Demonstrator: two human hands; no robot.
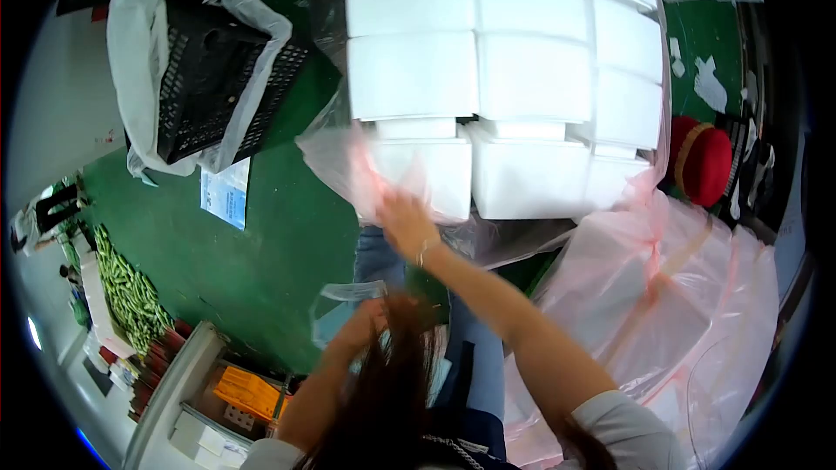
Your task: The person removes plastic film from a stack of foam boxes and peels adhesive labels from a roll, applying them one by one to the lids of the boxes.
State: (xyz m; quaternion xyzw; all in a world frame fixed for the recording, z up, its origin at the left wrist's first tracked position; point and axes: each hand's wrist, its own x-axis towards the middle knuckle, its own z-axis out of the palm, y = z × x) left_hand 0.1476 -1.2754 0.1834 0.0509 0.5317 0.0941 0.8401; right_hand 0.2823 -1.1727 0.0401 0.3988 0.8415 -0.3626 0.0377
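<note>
White foam boxes [414,74] stand stacked in rows at the top centre, with thin pink plastic film [370,176] around their edges. My right hand [407,222] is at the near left corner of the stack, its fingers closed on the film and slightly blurred. Lower down, my left hand [364,320] is closed on a clear plastic item [335,303] whose shape is hard to make out. Hanging hair hides part of that hand.
A black crate [205,70] with a white liner stands at the left, near a blue-and-white sheet [226,194]. Pink-wrapped bundles [670,305] lie at the right, below a red round object [704,161]. Green vegetables [131,287] and a person [43,213] are at the far left.
</note>
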